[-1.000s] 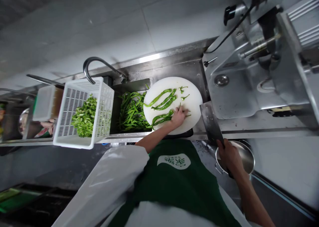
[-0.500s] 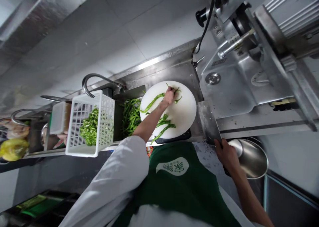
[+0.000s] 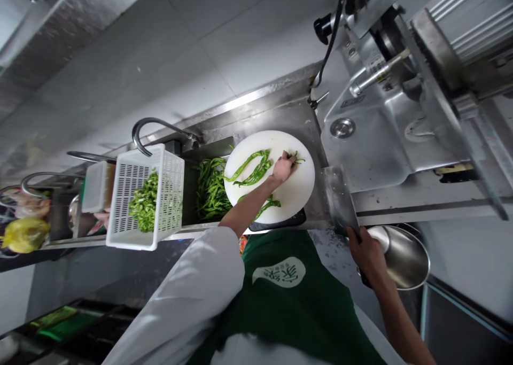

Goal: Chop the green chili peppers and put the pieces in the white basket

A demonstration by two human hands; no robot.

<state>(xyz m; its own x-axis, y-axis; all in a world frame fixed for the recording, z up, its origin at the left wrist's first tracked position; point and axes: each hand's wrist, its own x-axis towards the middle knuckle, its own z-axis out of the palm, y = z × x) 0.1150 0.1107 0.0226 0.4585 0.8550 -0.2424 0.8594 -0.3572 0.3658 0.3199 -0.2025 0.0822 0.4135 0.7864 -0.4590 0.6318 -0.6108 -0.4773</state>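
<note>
On the round white cutting board [image 3: 298,199], my left hand [image 3: 284,168] has its fingers bunched down on several green pepper stems [image 3: 295,157] near the right side. Left of it lie long, wrinkled green peppers [image 3: 258,171]; others near the front edge are partly covered by my left forearm. My right hand [image 3: 366,251] grips the handle of a cleaver [image 3: 340,196], its broad blade held beside the board's right edge. A heap of whole green peppers [image 3: 211,191] sits in the sink left of the board.
A white basket [image 3: 170,196] of chopped greens [image 3: 144,204] stands at the left below a curved faucet [image 3: 140,127]. At the right are a steel slicing machine [image 3: 436,87] and a metal pot [image 3: 406,258] below counter level.
My left hand has moved right across the board, with the pepper stems shifting the same way. Peppers left of it now lie closer together. The right hand with the cleaver has barely moved.
</note>
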